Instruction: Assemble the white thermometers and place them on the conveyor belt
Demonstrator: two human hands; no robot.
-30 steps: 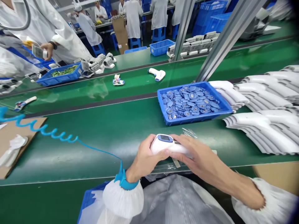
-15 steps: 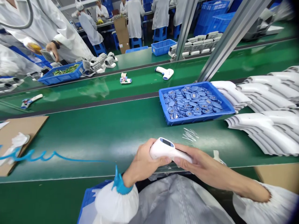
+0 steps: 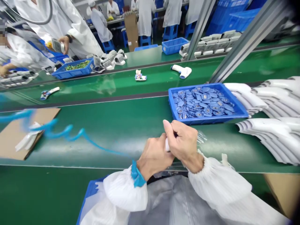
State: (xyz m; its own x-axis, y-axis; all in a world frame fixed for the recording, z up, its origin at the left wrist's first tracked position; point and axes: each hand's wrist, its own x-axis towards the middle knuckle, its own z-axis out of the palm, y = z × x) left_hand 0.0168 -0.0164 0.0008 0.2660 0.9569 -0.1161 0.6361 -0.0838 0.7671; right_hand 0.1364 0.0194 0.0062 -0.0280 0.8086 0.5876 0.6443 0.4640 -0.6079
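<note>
1. Grip closed on both sides: left hand (image 3: 153,154) and right hand (image 3: 184,140) clasp a white thermometer housing (image 3: 167,145) between them. Only a sliver of it shows; the rest is hidden by the hands.
2. Housing held in the air over the near edge of the green bench (image 3: 105,147), hands close together, right hand on top.
3. Blue coiled cord (image 3: 63,131) runs from a blue wrist strap (image 3: 137,174) on the left wrist out toward the bench's left side, blurred along its length.
4. Clear plastic film (image 3: 201,137) sits just beside the right hand.
5. Blue tray (image 3: 211,120) of blue oval parts (image 3: 201,103) stands on the bench just beyond the hands.
6. Stacks of white thermometer shells (image 3: 264,129) lie along the bench's right edge, touching the tray's right corner.
7. Cardboard sheet (image 3: 28,131) on the bench's left edge, a white bag (image 3: 29,139) on it.
8. Blue crate (image 3: 90,190) below the bench's near edge, left of the person's grey plastic apron (image 3: 164,200).
9. Across the next bench, a co-worker's hand (image 3: 63,43) holds a white device (image 3: 57,46) above blue trays, well apart from the person's own hands.
</note>
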